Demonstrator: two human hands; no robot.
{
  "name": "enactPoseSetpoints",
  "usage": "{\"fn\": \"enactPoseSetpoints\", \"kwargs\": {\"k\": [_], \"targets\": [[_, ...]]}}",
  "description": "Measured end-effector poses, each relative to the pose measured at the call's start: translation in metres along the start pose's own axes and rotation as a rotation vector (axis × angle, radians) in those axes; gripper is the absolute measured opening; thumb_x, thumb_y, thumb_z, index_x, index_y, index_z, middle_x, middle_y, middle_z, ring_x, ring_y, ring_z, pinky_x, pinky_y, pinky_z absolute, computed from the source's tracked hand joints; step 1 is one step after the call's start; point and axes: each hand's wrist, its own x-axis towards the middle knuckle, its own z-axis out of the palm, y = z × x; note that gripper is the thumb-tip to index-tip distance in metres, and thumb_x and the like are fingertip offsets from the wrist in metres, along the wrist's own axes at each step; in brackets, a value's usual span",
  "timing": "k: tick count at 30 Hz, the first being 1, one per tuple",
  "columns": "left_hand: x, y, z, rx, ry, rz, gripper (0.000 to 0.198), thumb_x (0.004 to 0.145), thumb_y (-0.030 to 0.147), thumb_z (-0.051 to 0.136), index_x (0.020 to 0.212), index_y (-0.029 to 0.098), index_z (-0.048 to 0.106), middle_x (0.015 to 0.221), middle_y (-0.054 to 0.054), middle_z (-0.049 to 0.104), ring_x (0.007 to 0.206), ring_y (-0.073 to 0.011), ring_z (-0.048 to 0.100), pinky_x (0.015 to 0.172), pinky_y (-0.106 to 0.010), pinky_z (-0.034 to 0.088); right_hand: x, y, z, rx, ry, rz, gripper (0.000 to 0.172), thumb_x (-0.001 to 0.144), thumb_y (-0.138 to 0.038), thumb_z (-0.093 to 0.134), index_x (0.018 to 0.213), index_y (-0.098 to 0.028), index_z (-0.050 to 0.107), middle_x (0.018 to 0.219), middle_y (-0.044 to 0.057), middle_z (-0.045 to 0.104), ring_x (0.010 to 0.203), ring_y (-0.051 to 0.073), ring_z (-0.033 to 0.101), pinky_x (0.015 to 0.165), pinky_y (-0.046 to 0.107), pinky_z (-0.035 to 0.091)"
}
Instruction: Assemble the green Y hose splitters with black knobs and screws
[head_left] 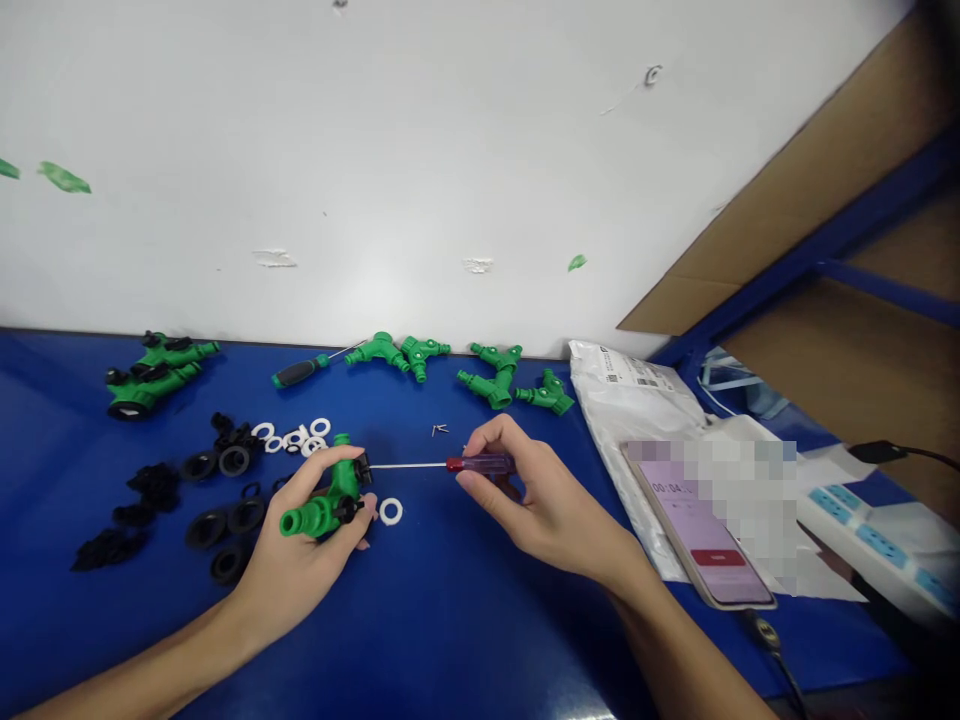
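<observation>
Connector [343, 484], blue table [465, 610], white wall [420, 150]

— Where can you pass?
— Over the bare blue tabletop [465, 610], around the middle of the near side.
— And farther out?
— The purple-handled screwdriver [455, 464] bars the gap between your left hand [300, 565] and right hand [536, 500]; beyond it, small screws [440, 430] lie before the green fittings [495, 388].
— Sideways?
— Black rings [206, 529] crowd your left; the phone [686, 540] and plastic bag [615, 420] block your right.
</observation>
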Motion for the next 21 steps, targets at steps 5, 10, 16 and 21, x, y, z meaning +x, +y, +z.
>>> {"fn": "enactPoseSetpoints", "kwargs": {"k": [5, 10, 16, 21], "targets": [[-0.002, -0.001, 0.001, -0.001, -0.016, 0.017, 0.033, 0.086, 0.035, 0.067, 0.115, 0.024, 0.058, 0.078, 0.002, 0.063, 0.062, -0.0175, 0.071, 0.056, -0.03, 0.065, 0.002, 0.012, 0.006, -0.034, 0.107, -0.078, 0.01, 0.094, -0.029, 0.063, 0.091, -0.02, 0.063, 0.079, 0.003, 0.075, 0.064, 0.015, 0.067, 0.054, 0.023, 0.046], [-0.002, -0.003, 0.001, 0.027, -0.019, 0.043, 0.031, 0.086, 0.033, 0.066, 0.114, 0.022, 0.059, 0.077, 0.001, 0.063, 0.059, -0.017, 0.069, 0.054, -0.031, 0.064, 0.0, 0.014, 0.01, -0.023, 0.121, -0.109, 0.011, 0.095, -0.029, 0.063, 0.09, -0.019, 0.063, 0.075, 0.003, 0.075, 0.058, 0.013, 0.065, 0.051, 0.021, 0.044], [-0.001, -0.008, 0.0, 0.024, -0.057, 0.055, 0.03, 0.089, 0.031, 0.063, 0.118, 0.025, 0.056, 0.078, 0.001, 0.062, 0.069, -0.0197, 0.071, 0.056, -0.031, 0.065, 0.0, 0.012, 0.009, -0.044, 0.089, -0.063, 0.017, 0.098, -0.034, 0.057, 0.09, -0.021, 0.061, 0.069, 0.0, 0.072, 0.05, 0.011, 0.056, 0.046, 0.021, 0.038], [0.0, -0.005, -0.001, 0.055, -0.065, 0.058, 0.028, 0.089, 0.03, 0.063, 0.116, 0.024, 0.056, 0.077, 0.002, 0.064, 0.059, -0.0167, 0.069, 0.057, -0.031, 0.063, -0.001, 0.004, -0.004, -0.103, -0.097, 0.067, 0.009, 0.101, -0.032, 0.049, 0.103, -0.023, 0.049, 0.074, -0.002, 0.065, 0.058, 0.013, 0.056, 0.053, 0.023, 0.042]]}}
